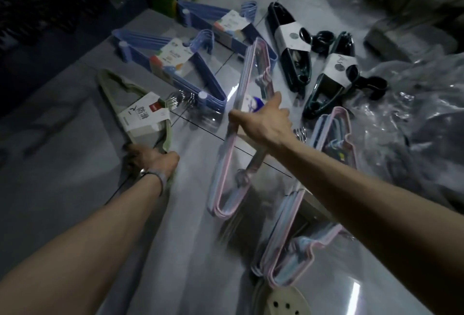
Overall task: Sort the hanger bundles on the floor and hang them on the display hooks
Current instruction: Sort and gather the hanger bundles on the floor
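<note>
My left hand [153, 161] grips the green hanger bundle [143, 116] by its near corner; my right hand [263, 121] grips the pastel hanger bundle [227, 144] mid-bar, just right of it. Both look light and stiff, the wrap probably slippery

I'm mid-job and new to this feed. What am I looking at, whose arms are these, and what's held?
No machine here: one camera on a person's head looks down at their bare arms. The left hand grips the end of a green hanger bundle; the right hand has its fingers round a pink-and-blue bundle. On the tiled floor lie two blue bundles, two dark bundles and more pastel bundles, with clear plastic wrap at right.
</note>
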